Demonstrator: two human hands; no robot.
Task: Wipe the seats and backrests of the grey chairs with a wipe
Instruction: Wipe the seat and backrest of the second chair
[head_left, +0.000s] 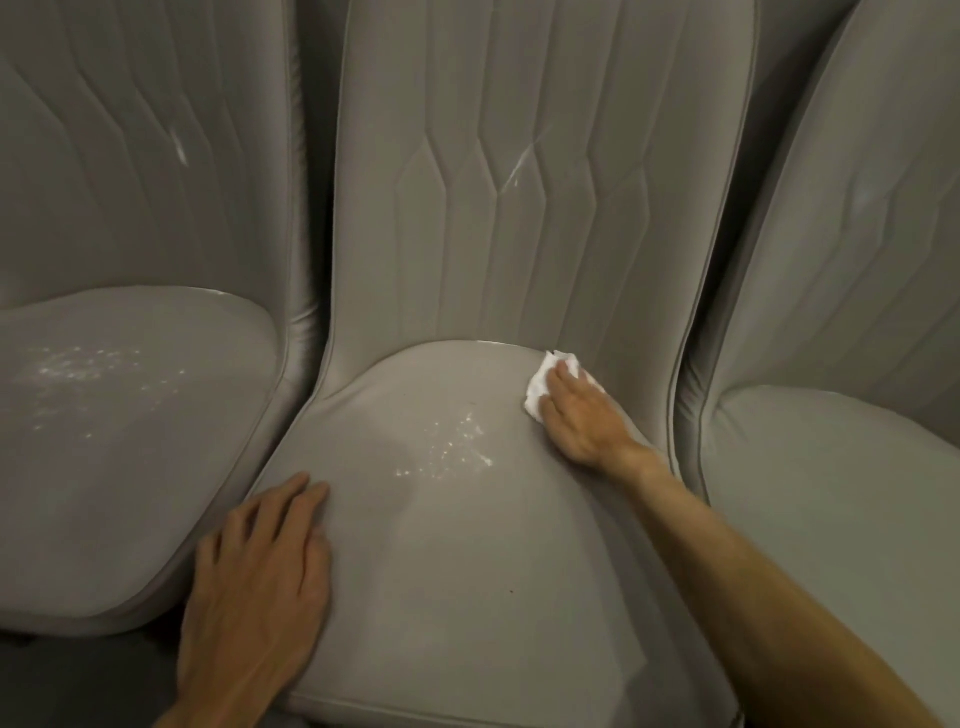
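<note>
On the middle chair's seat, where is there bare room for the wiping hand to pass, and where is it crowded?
Bare middle seat runs between the left hand at the front left edge and the right hand, which presses the wipe at the back right corner. Crowded only at those two spots. The left chair's seat is bare too.

The right hand (576, 421) covers most of the wipe (537, 387). The top edge cuts off the middle chair's backrest (519, 156); the left chair (104, 415) and right chair (831, 493) run past the side edges.
</note>
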